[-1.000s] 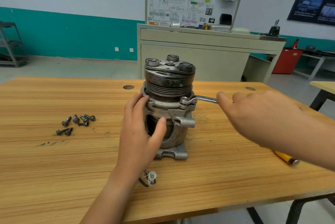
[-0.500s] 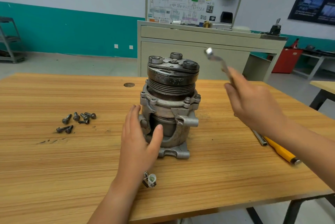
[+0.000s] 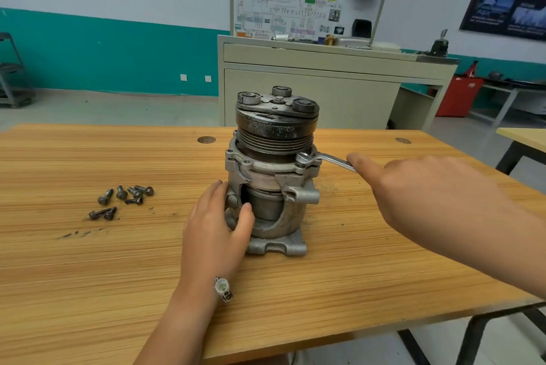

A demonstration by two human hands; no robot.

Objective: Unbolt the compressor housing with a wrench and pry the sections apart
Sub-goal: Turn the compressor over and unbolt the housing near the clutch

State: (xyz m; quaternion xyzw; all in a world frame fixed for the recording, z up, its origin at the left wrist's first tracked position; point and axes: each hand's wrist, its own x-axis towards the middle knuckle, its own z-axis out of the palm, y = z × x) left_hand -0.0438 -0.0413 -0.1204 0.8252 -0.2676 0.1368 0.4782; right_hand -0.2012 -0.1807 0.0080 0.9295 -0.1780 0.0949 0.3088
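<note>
Wrench [image 3: 326, 159] back on compressor housing [image 3: 261, 171]

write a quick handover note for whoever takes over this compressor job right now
Left hand: grips the lower left side of the compressor, steadying it upright on the table.
Right hand: holds the wrench by its handle; the ring end sits on a bolt at the compressor's right front.
Done: several loose bolts lie on the table to the left.
Left: take this bolt out, check round for others, then pry the sections apart. No gap shows between them yet.
</note>
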